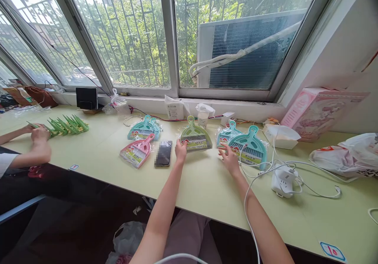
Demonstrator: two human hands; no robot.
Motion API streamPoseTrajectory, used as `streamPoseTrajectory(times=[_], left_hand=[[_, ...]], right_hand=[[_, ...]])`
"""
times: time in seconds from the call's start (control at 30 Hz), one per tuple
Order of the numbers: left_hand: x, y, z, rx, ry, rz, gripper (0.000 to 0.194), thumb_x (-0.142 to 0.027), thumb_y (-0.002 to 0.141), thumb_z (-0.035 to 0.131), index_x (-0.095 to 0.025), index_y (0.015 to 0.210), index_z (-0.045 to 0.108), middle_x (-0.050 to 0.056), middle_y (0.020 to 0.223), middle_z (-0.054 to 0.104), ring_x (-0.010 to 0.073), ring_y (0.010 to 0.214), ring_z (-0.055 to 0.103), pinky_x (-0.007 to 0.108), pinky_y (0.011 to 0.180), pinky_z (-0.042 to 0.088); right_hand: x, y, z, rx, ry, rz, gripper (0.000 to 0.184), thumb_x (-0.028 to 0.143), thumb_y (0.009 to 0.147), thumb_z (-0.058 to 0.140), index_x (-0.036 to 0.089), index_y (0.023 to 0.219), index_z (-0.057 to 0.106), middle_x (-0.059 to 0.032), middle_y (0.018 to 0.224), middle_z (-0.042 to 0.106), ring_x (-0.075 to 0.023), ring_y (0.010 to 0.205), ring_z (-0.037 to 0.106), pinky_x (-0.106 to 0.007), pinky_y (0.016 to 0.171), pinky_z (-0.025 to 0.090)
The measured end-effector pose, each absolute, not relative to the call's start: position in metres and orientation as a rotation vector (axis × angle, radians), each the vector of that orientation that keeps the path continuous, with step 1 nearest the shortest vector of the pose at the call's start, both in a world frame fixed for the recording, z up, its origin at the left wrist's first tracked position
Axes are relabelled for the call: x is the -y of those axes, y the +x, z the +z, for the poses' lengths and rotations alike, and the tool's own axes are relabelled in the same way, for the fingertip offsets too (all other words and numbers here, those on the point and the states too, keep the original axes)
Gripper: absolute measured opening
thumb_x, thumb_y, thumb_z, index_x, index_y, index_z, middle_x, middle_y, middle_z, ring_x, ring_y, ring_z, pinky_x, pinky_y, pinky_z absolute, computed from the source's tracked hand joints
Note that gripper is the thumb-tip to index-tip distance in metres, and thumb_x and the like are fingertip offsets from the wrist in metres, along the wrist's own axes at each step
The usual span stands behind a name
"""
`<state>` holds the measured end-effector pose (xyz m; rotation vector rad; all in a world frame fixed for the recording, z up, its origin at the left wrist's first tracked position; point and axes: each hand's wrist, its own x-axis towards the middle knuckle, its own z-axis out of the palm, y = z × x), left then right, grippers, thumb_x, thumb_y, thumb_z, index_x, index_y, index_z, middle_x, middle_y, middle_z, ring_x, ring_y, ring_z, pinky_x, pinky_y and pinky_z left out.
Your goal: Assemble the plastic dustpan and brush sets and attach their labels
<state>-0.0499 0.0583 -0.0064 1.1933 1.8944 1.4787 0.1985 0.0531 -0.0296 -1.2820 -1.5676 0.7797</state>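
A green dustpan and brush set (195, 136) in clear wrapping lies in front of me, handle toward the window. My left hand (180, 151) is closed on its lower left corner. To the right, my right hand (229, 158) has its fingers apart at the left edge of a teal dustpan and brush set (251, 145); whether the fingertips touch it I cannot tell. Behind that lies another teal dustpan set (226, 133), partly covered. On the left are several overlapping teal dustpan sets (144, 128) and a pink dustpan set (137, 151), also wrapped.
A phone (163, 153) lies left of my left hand. White cables and a power strip (284, 180) spread at the right, one cable crossing my right forearm. Beyond are a tissue box (282, 137) and a pink box (321, 114). At far left, another person's hands (39, 138) hold green pieces.
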Motion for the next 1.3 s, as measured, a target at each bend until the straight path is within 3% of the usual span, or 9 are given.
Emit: streamPoseTrajectory(times=[0.1, 0.3, 0.53, 0.6, 0.67, 0.8, 0.93, 1.1, 1.3], left_hand=[[-0.054, -0.065, 0.003, -2.164, 1.145, 1.26, 0.036, -0.029, 0.091, 0.055, -0.015, 0.124, 0.053, 0.017, 0.116, 0.069, 0.0283, 0.111, 0.064, 0.035, 0.09, 0.046], [-0.055, -0.071, 0.004, -2.219, 1.183, 1.139, 0.025, -0.028, 0.091, 0.054, -0.017, 0.113, 0.059, 0.016, 0.11, 0.071, 0.0289, 0.107, 0.066, 0.035, 0.089, 0.046], [-0.062, -0.072, -0.004, -2.188, 1.176, 1.189, 0.028, -0.026, 0.092, 0.053, -0.016, 0.117, 0.059, 0.015, 0.109, 0.071, 0.0267, 0.104, 0.067, 0.035, 0.088, 0.05], [-0.062, -0.069, -0.006, -2.191, 1.226, 1.215, 0.035, -0.023, 0.092, 0.052, -0.015, 0.125, 0.055, 0.017, 0.118, 0.068, 0.0257, 0.111, 0.065, 0.036, 0.094, 0.049], [-0.062, -0.065, -0.009, -2.287, 1.361, 1.255, 0.045, -0.018, 0.091, 0.052, -0.014, 0.135, 0.047, 0.019, 0.134, 0.058, 0.0264, 0.127, 0.055, 0.041, 0.106, 0.042], [-0.057, -0.055, -0.014, -2.594, 1.762, 1.238, 0.057, -0.013, 0.09, 0.049, -0.015, 0.145, 0.036, 0.018, 0.154, 0.036, 0.0302, 0.15, 0.019, 0.062, 0.119, 0.012], [-0.051, -0.045, -0.012, -2.493, 2.08, 1.214, 0.047, -0.022, 0.095, 0.044, -0.018, 0.142, 0.041, 0.016, 0.156, 0.033, 0.0284, 0.151, 0.014, 0.064, 0.119, -0.002], [-0.048, -0.03, -0.01, -1.95, 2.557, 0.937, 0.043, -0.026, 0.098, 0.038, -0.021, 0.141, 0.044, 0.01, 0.155, 0.037, 0.021, 0.151, 0.014, 0.051, 0.124, 0.006], [-0.062, -0.032, -0.024, -1.857, 2.439, 0.768, 0.045, -0.027, 0.09, 0.058, -0.027, 0.135, 0.052, 0.01, 0.153, 0.042, 0.0263, 0.148, 0.025, 0.054, 0.123, 0.012]], right_hand=[[-0.052, 0.203, -0.029, 1.667, -1.394, 0.346, 0.034, 0.033, 0.091, 0.045, 0.021, 0.117, 0.064, -0.0093, 0.115, 0.07, -0.0249, 0.093, 0.067, -0.042, 0.085, 0.052], [-0.055, 0.208, -0.031, 1.733, -1.416, -0.037, 0.03, 0.018, 0.089, 0.043, 0.02, 0.102, 0.07, -0.0088, 0.12, 0.067, -0.0254, 0.117, 0.051, -0.042, 0.101, 0.042], [-0.055, 0.212, -0.037, 1.773, -1.629, -0.189, 0.031, 0.016, 0.087, 0.046, 0.021, 0.105, 0.07, -0.0108, 0.13, 0.06, -0.0283, 0.127, 0.044, -0.043, 0.098, 0.04], [-0.054, 0.212, -0.039, 1.837, -1.692, -0.261, 0.035, 0.013, 0.086, 0.046, 0.02, 0.113, 0.067, -0.012, 0.135, 0.057, -0.0285, 0.131, 0.041, -0.046, 0.102, 0.036], [-0.053, 0.211, -0.04, 1.901, -1.725, -0.352, 0.042, 0.011, 0.086, 0.045, 0.019, 0.123, 0.061, -0.0128, 0.139, 0.054, -0.0281, 0.133, 0.038, -0.048, 0.106, 0.031], [-0.054, 0.213, -0.041, 1.929, -1.754, -0.474, 0.05, 0.009, 0.086, 0.044, 0.02, 0.134, 0.053, -0.0125, 0.143, 0.051, -0.0273, 0.135, 0.036, -0.051, 0.111, 0.024], [-0.057, 0.216, -0.044, 1.927, -1.754, -0.505, 0.052, 0.009, 0.087, 0.043, 0.018, 0.137, 0.05, -0.0143, 0.143, 0.051, -0.0282, 0.136, 0.036, -0.055, 0.113, 0.019], [-0.06, 0.214, -0.046, 1.99, -1.662, -0.446, 0.049, 0.017, 0.09, 0.045, 0.014, 0.139, 0.047, -0.0187, 0.141, 0.052, -0.0313, 0.131, 0.04, -0.056, 0.109, 0.021], [-0.063, 0.21, -0.048, 1.957, -1.697, -0.374, 0.052, 0.028, 0.093, 0.049, 0.012, 0.142, 0.043, -0.0215, 0.141, 0.051, -0.032, 0.123, 0.044, -0.051, 0.101, 0.03]])
